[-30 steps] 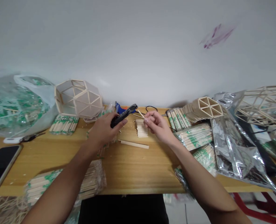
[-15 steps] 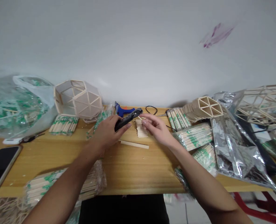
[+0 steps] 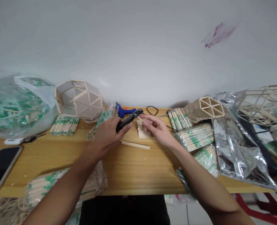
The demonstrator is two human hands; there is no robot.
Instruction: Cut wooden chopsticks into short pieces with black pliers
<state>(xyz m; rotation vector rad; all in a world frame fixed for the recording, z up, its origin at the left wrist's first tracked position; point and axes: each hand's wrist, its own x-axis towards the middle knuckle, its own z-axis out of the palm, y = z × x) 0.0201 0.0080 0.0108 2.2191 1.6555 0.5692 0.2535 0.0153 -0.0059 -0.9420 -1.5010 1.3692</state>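
Observation:
My left hand (image 3: 109, 129) is wrapped round a black-handled cutting tool that looks like pliers (image 3: 130, 118), its head pointing up and right. Close to that head, my right hand (image 3: 157, 128) pinches a thin wooden stick (image 3: 140, 118), most of it hidden by the fingers. The stick's far end meets the tool's jaws or lies just beside them; I cannot tell which. Below my hands on the wooden table (image 3: 138, 175) lies a neat pile of short cut sticks (image 3: 142, 130). A few longer sticks (image 3: 135, 145) rest side by side in front of it.
A blue glue gun (image 3: 125, 112) lies behind my left hand. Hexagonal stick frames (image 3: 79, 100) stand at the left and a stack of them (image 3: 209, 107) at the right. Wrapped stick bundles (image 3: 196, 136), a silver bag (image 3: 237, 150) and a phone (image 3: 2, 168) lie around.
Almost nothing differs. The whole view has shifted very slightly, while both hands keep their hold by the tool's head.

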